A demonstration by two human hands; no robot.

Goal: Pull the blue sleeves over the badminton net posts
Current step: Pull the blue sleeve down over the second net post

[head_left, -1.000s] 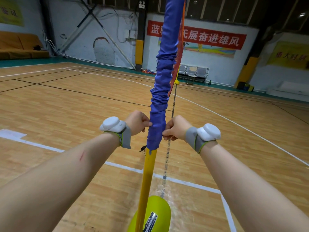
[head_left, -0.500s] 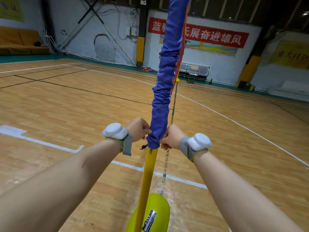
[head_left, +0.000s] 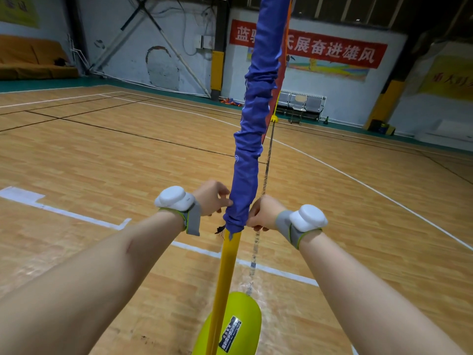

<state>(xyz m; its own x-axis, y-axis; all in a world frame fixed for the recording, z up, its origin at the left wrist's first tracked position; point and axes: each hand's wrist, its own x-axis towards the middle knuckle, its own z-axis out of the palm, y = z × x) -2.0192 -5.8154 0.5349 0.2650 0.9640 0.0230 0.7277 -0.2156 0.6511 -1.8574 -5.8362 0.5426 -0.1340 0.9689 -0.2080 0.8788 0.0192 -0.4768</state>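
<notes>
A blue fabric sleeve (head_left: 253,139) covers the upper part of a yellow net post (head_left: 225,278) that rises straight in front of me. The sleeve is wrinkled higher up and smoother near its lower hem. My left hand (head_left: 211,197) pinches the hem from the left side. On the right side, my right hand (head_left: 263,213) grips the same hem. Below the hem the bare yellow post runs down to a yellow-green base (head_left: 230,326) on the floor.
The net's edge cord (head_left: 263,190) hangs just right of the post. Wooden court floor with white lines (head_left: 76,213) spreads all around. Grey seats (head_left: 302,103) stand by the far wall under a red banner (head_left: 332,52).
Both hands have moved down the post with the sleeve's hem, and the lower part of the sleeve is stretched smoother than before.
</notes>
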